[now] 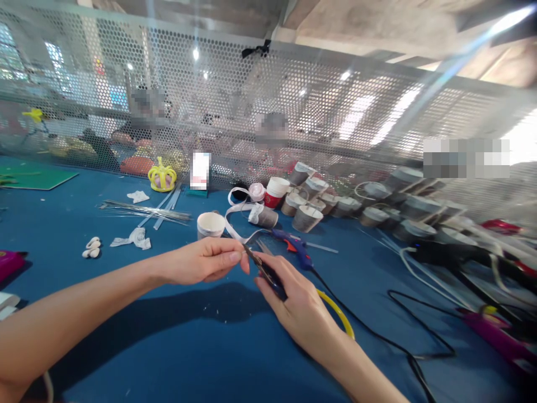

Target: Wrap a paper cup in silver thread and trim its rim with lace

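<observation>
My right hand (293,296) is closed around dark-handled pliers (271,275); their narrow jaws point up and left to the fingertips of my left hand. My left hand (220,259) is closed in a pinch at the jaws. Whatever sits between its fingers is too small to make out. Just behind the left hand stands a white paper cup (211,224). A white ribbon (235,225) curls down from the back toward the plier tips. Right of the pliers lies a blue and red glue gun (298,250).
Several grey-wrapped cups (307,218) crowd the back right. Thin metal wires (146,210) and clear glue sticks (168,206) lie at left, near white scraps (136,239). A black cable (369,330) crosses the right side. A perforated metal screen (226,95) borders the table's back.
</observation>
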`<state>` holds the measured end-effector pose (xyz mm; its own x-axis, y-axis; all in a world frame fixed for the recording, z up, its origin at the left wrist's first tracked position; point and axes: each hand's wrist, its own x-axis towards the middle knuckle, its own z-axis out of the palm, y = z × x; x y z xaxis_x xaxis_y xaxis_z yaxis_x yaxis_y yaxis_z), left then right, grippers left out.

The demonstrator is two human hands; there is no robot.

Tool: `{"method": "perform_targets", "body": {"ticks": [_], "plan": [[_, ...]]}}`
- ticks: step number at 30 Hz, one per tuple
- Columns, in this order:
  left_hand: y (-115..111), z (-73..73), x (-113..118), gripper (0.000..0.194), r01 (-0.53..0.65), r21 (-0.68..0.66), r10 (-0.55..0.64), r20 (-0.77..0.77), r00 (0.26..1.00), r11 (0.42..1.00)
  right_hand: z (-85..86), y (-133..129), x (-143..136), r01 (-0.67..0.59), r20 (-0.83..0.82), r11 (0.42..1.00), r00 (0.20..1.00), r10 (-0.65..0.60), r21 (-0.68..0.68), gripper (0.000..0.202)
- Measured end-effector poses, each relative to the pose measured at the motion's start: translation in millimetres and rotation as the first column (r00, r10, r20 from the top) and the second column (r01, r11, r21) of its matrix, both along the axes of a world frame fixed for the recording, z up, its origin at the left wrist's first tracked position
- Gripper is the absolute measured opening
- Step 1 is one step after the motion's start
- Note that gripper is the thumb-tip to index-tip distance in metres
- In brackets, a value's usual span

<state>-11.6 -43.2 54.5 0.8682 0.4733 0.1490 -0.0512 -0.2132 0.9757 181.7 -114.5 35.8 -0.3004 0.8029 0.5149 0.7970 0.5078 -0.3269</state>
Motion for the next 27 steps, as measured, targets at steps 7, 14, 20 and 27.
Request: {"method": "perform_targets", "body": {"ticks": [7, 14, 20, 27], "plan": [[-1.2, 4.9, -0.1, 0.029, -0.056, -0.047, 0.054, -0.045, 0.998, 0.997, -1.9, 2.4, 1.7, 0.029, 0.031, 0.999, 0.999, -0.029, -0.013, 0.026], [0.4, -0.5, 3.0, 0.03, -0.118, -0.125, 0.122, 0.019, 0.992, 0.985, 1.9, -0.7, 0.1, 0.053, 0.058, 0.997, 0.997, -0.05, -0.049, 0.029], [-1.3, -2.0, 6.0, 0.028, -0.193, -0.039, 0.194, 0.018, 0.981, 0.98, 2.6, -0.3, -0.9, 0.048, 0.021, 0.997, 0.999, -0.047, -0.063, 0.028], [0.5, -3.5, 5.2, 0.027, -0.186, -0.045, 0.187, 0.021, 0.982, 0.981, -0.1, 2.2, -2.7, 0.042, -0.006, 0.999, 0.999, -0.042, -0.031, 0.024]]}}
